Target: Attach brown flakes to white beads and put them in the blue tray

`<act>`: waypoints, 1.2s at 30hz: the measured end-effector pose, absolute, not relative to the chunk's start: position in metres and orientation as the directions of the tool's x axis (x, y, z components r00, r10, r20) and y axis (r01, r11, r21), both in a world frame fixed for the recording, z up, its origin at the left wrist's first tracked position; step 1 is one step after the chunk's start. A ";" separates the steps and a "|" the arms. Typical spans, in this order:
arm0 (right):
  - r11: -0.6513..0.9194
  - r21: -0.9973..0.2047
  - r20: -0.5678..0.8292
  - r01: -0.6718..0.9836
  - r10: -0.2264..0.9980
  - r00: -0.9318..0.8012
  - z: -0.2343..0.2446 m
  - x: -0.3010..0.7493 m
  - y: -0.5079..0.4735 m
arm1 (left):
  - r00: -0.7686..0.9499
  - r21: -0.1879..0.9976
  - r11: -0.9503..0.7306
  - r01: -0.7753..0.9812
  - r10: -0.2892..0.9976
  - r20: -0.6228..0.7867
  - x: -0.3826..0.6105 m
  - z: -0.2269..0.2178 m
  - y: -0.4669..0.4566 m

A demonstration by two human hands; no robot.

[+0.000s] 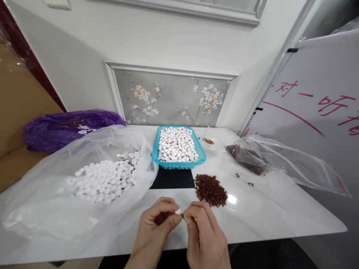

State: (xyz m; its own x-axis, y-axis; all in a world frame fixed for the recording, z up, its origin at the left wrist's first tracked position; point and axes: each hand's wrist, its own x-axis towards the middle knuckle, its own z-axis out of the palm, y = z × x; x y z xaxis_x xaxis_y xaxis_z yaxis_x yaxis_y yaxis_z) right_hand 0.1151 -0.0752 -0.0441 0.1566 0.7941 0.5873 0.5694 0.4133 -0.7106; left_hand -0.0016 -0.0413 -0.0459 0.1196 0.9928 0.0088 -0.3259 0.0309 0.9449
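Observation:
Near the table's front edge, my left hand [155, 228] pinches a small white ball [178, 212] between thumb and forefinger. Close against it, my right hand [203, 231] is closed, its fingertips pinching a tiny dark brown piece [182, 215] that points at the ball. Whether the two touch I cannot tell. Just beyond my right hand lies a pile of small reddish-brown pieces [211, 189]. A blue plastic basket [202, 158] full of white balls, with brown bits showing among them, stands farther back. Left of my hands, an open clear plastic bag [56, 209] holds many loose white balls [103, 183].
A purple bag [50, 130] with some white balls lies at the back left. At the right, a zip bag [297, 160] holds brown material, and two loose brown pieces [250, 184] lie nearby. The basket overlaps a black mat [174, 179]. A whiteboard [322, 74] rises at the right.

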 end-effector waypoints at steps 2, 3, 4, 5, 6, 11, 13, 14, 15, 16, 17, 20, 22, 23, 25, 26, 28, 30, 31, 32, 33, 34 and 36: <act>0.424 -0.703 0.598 0.571 0.787 0.152 -0.044 0.115 -0.075 | 0.110 0.944 0.040 -0.327 0.994 -0.004 0.000 -0.044 -0.041; 0.431 -0.700 0.605 0.570 0.782 0.151 -0.044 0.115 -0.075 | 0.098 0.943 0.043 -0.329 0.995 -0.012 0.001 -0.043 -0.041; 0.439 -0.698 0.611 0.567 0.778 0.150 -0.043 0.115 -0.074 | 0.082 0.942 0.044 -0.332 0.997 -0.018 0.002 -0.041 -0.041; 0.446 -0.697 0.615 0.562 0.775 0.148 -0.043 0.115 -0.074 | 0.066 0.941 0.043 -0.335 0.998 -0.022 0.002 -0.040 -0.041; 0.451 -0.697 0.617 0.558 0.773 0.146 -0.042 0.115 -0.074 | 0.053 0.941 0.042 -0.335 0.998 -0.025 0.003 -0.039 -0.042; 0.473 -0.702 0.612 0.532 0.783 0.112 -0.040 0.116 -0.071 | 0.059 0.946 0.041 -0.321 0.998 -0.023 0.003 -0.038 -0.041; 0.484 -0.708 0.604 0.515 0.792 0.087 -0.040 0.117 -0.070 | 0.063 0.947 0.036 -0.318 0.998 -0.016 0.003 -0.038 -0.040; 0.487 -0.713 0.599 0.504 0.797 0.078 -0.040 0.118 -0.069 | 0.060 0.948 0.031 -0.316 0.998 -0.013 0.004 -0.037 -0.040; 0.489 -0.722 0.592 0.490 0.802 0.072 -0.040 0.119 -0.068 | 0.052 0.949 0.024 -0.314 0.999 -0.008 0.004 -0.037 -0.040; 0.494 -0.732 0.585 0.469 0.809 0.060 -0.040 0.120 -0.068 | 0.043 0.950 0.016 -0.313 0.999 -0.003 0.004 -0.036 -0.040; 0.498 -0.748 0.573 0.439 0.818 0.048 -0.040 0.121 -0.067 | 0.038 0.950 0.011 -0.311 0.999 0.001 0.004 -0.035 -0.040; 0.474 -0.828 0.508 0.300 0.860 0.042 -0.038 0.123 -0.065 | 0.053 0.946 0.025 -0.322 0.999 -0.009 0.005 -0.033 -0.041; 0.445 -0.870 0.467 0.214 0.882 0.062 -0.037 0.124 -0.065 | 0.053 0.938 0.049 -0.343 0.998 -0.033 0.004 -0.033 -0.041; 0.436 -0.880 0.456 0.188 0.887 0.077 -0.037 0.124 -0.066 | 0.047 0.934 0.059 -0.351 0.998 -0.045 0.004 -0.033 -0.041; 0.438 -0.882 0.456 0.172 0.886 0.087 -0.036 0.125 -0.066 | 0.035 0.931 0.069 -0.358 0.998 -0.060 0.003 -0.034 -0.041; 0.438 -0.882 0.458 0.175 0.885 0.089 -0.037 0.125 -0.066 | 0.038 0.931 0.070 -0.357 0.997 -0.060 0.003 -0.034 -0.040; 0.440 -0.879 0.461 0.185 0.883 0.090 -0.038 0.125 -0.066 | 0.058 0.929 0.067 -0.363 0.997 -0.049 0.002 -0.034 -0.040; 0.441 -0.876 0.464 0.196 0.881 0.090 -0.039 0.124 -0.066 | 0.087 0.922 0.060 -0.383 0.996 -0.029 0.002 -0.034 -0.040; 0.442 -0.874 0.466 0.202 0.880 0.092 -0.040 0.124 -0.065 | 0.097 0.918 0.060 -0.391 0.995 -0.023 0.002 -0.034 -0.041; 0.444 -0.871 0.469 0.210 0.878 0.093 -0.041 0.123 -0.065 | 0.103 0.916 0.062 -0.395 0.994 -0.022 0.002 -0.034 -0.041; 0.445 -0.869 0.472 0.217 0.877 0.092 -0.041 0.122 -0.065 | 0.104 0.917 0.065 -0.393 0.994 -0.026 0.003 -0.034 -0.041; 0.447 -0.867 0.474 0.221 0.876 0.089 -0.042 0.122 -0.065 | 0.104 0.919 0.073 -0.387 0.994 -0.035 0.003 -0.035 -0.041; 0.455 -0.863 0.481 0.220 0.874 0.078 -0.042 0.122 -0.065 | 0.106 0.923 0.094 -0.373 0.993 -0.058 0.002 -0.038 -0.040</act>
State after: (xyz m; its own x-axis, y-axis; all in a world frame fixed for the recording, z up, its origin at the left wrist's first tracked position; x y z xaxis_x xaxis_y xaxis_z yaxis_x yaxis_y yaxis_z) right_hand 0.1218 -0.0647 -0.0419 0.0777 0.8735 0.4805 0.2203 0.4550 -0.8628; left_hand 0.0020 -0.0403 -0.0383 0.1064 0.9926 -0.0581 -0.3733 0.0941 0.9229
